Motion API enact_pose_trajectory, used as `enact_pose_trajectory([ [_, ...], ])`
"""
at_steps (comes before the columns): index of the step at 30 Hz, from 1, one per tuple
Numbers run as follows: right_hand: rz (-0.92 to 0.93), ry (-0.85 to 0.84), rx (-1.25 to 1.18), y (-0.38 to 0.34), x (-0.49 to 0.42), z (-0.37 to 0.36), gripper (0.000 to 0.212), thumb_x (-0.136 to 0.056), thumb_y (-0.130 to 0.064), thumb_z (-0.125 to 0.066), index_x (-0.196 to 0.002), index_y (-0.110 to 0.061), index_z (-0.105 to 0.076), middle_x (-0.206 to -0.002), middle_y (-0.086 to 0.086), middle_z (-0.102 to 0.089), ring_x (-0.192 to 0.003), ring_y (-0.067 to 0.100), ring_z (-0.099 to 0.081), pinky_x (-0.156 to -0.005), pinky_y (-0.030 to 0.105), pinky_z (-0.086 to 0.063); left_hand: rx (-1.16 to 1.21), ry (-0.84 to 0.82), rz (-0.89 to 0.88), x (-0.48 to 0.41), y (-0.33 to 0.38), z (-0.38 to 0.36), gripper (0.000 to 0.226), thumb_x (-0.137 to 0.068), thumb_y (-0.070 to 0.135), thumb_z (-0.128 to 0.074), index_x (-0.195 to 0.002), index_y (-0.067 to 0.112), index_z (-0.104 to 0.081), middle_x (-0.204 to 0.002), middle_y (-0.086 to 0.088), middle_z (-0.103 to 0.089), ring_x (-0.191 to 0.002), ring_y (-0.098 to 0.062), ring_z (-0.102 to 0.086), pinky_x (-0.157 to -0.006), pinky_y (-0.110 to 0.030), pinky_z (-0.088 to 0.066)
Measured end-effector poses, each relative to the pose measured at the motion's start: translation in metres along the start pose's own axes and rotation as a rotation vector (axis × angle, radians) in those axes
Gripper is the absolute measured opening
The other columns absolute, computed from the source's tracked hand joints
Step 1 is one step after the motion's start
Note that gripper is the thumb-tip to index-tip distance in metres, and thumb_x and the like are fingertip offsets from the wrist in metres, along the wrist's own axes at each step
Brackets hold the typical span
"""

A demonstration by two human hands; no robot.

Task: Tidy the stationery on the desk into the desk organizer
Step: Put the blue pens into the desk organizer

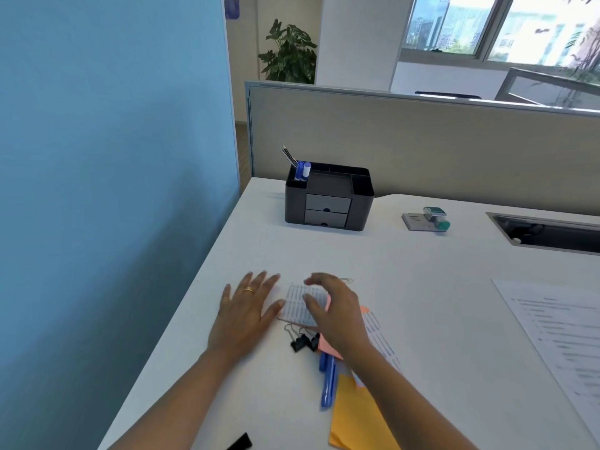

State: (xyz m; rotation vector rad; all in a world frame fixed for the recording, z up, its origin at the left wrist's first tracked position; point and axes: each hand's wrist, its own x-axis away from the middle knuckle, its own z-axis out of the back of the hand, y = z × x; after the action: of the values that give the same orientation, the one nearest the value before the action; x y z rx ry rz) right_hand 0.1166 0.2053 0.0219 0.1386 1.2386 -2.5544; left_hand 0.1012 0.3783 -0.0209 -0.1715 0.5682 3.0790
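Observation:
A dark grey desk organizer [360, 203] with two small drawers stands at the back of the white desk; blue markers [303, 170] and pencils stick out of its left compartment. Near the front lies a heap of stationery: a white printed label sheet [297, 303], pink sticky notes [328, 347], black binder clips [303, 342], a blue pen [328, 381] and an orange pad [357, 417]. My left hand [246, 311] rests flat on the desk left of the label sheet, fingers spread. My right hand [336, 306] hovers over the sheet with fingers curled apart, holding nothing.
A stamp with a teal cap on a grey card [428, 219] sits right of the organizer. A cable slot [548, 233] opens at the far right. A printed paper sheet [558, 336] lies at the right. A blue partition borders the desk's left edge; a small black object [242, 442] lies near the front.

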Motion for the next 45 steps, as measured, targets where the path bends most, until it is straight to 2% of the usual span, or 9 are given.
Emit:
enact_pose_trajectory([
  [6, -0.027, -0.180, 0.330, 0.024, 0.054, 0.000, 0.066, -0.076, -0.066, -0.020, -0.124, -0.032, -0.051, -0.148, -0.012, -0.030, -0.142, 0.007, -0.016, -0.115, 0.045, -0.008, -0.054, -0.122, -0.165, 0.026, 0.014, 0.002, 0.105, -0.055, 0.081, 0.028, -0.141, 0.045, -0.021, -0.153, 0.018, -0.014, -0.143, -0.004, -0.003, -0.115, -0.036, 0.000],
  [13, -0.078, -0.148, 0.385, 0.049, 0.080, 0.025, 0.098, -0.065, -0.082, 0.008, -0.136, -0.032, -0.037, -0.154, -0.013, -0.017, -0.144, 0.006, -0.009, -0.116, 0.044, -0.003, 0.008, -0.034, -0.068, 0.046, 0.015, 0.000, 0.105, -0.058, 0.084, 0.015, -0.136, 0.038, -0.037, -0.151, 0.012, -0.026, -0.142, -0.008, -0.014, -0.115, -0.031, -0.006],
  [18, -0.102, -0.064, 0.263, 0.048, 0.090, 0.042, 0.040, -0.099, -0.033, -0.033, -0.138, -0.027, -0.037, -0.152, -0.011, -0.023, -0.141, 0.007, -0.020, -0.116, 0.040, -0.006, 0.046, 0.028, -0.032, 0.052, 0.013, -0.001, 0.083, -0.071, 0.068, -0.004, -0.133, 0.029, -0.045, -0.148, 0.005, -0.035, -0.141, -0.012, -0.020, -0.115, -0.031, -0.014],
  [26, -0.118, -0.138, 0.492, 0.044, 0.097, 0.047, 0.048, -0.093, -0.018, -0.037, -0.140, -0.026, -0.033, -0.154, -0.011, -0.020, -0.144, 0.007, -0.005, -0.115, 0.049, -0.001, 0.074, 0.044, -0.015, 0.061, 0.011, -0.002, 0.069, -0.080, 0.062, -0.016, -0.133, 0.028, -0.045, -0.147, 0.006, -0.036, -0.139, -0.010, -0.024, -0.115, -0.030, -0.015],
  [34, 0.125, -0.273, 0.710, 0.023, 0.090, 0.029, 0.057, -0.092, -0.007, -0.021, -0.148, -0.016, -0.014, -0.157, 0.001, -0.012, -0.146, 0.017, -0.003, -0.114, 0.045, 0.010, 0.133, 0.086, -0.008, 0.064, 0.014, 0.002, 0.039, -0.095, 0.039, -0.041, -0.130, 0.023, -0.050, -0.145, 0.003, -0.040, -0.136, -0.011, -0.030, -0.114, -0.029, -0.018],
  [37, 0.197, -0.301, 0.695, 0.021, 0.088, 0.022, 0.054, -0.091, 0.002, -0.028, -0.144, -0.007, -0.026, -0.151, 0.011, -0.029, -0.141, 0.024, -0.024, -0.117, 0.042, -0.010, 0.175, 0.106, 0.001, 0.065, 0.016, 0.005, 0.037, -0.095, 0.035, -0.043, -0.127, 0.021, -0.053, -0.142, 0.003, -0.043, -0.134, -0.012, -0.034, -0.112, -0.029, -0.024],
  [39, 0.302, -0.239, 0.622, 0.022, 0.088, 0.018, 0.046, -0.077, 0.006, -0.038, -0.118, -0.001, -0.057, -0.116, 0.019, -0.061, -0.110, 0.033, -0.059, -0.102, 0.046, -0.039, 0.189, 0.109, 0.003, 0.065, 0.017, 0.007, 0.036, -0.095, 0.034, -0.044, -0.126, 0.019, -0.055, -0.141, 0.001, -0.045, -0.133, -0.013, -0.036, -0.110, -0.029, -0.026],
  [41, 0.330, -0.236, 0.591, 0.023, 0.088, 0.018, 0.033, -0.067, 0.005, -0.047, -0.092, -0.005, -0.067, -0.085, 0.012, -0.067, -0.075, 0.031, -0.066, -0.079, 0.040, -0.054, 0.196, 0.101, 0.005, 0.065, 0.016, 0.007, 0.036, -0.095, 0.033, -0.044, -0.125, 0.018, -0.056, -0.140, 0.000, -0.046, -0.132, -0.014, -0.038, -0.110, -0.030, -0.028],
  [45, 0.392, -0.322, 0.593, 0.014, 0.091, 0.023, 0.032, -0.090, 0.003, -0.042, -0.117, -0.006, -0.057, -0.112, 0.013, -0.058, -0.099, 0.029, -0.055, -0.089, 0.036, -0.044, 0.236, 0.106, 0.010, 0.066, 0.016, 0.008, 0.034, -0.094, 0.030, -0.045, -0.124, 0.018, -0.056, -0.138, 0.000, -0.049, -0.128, -0.015, -0.041, -0.108, -0.030, -0.031],
])
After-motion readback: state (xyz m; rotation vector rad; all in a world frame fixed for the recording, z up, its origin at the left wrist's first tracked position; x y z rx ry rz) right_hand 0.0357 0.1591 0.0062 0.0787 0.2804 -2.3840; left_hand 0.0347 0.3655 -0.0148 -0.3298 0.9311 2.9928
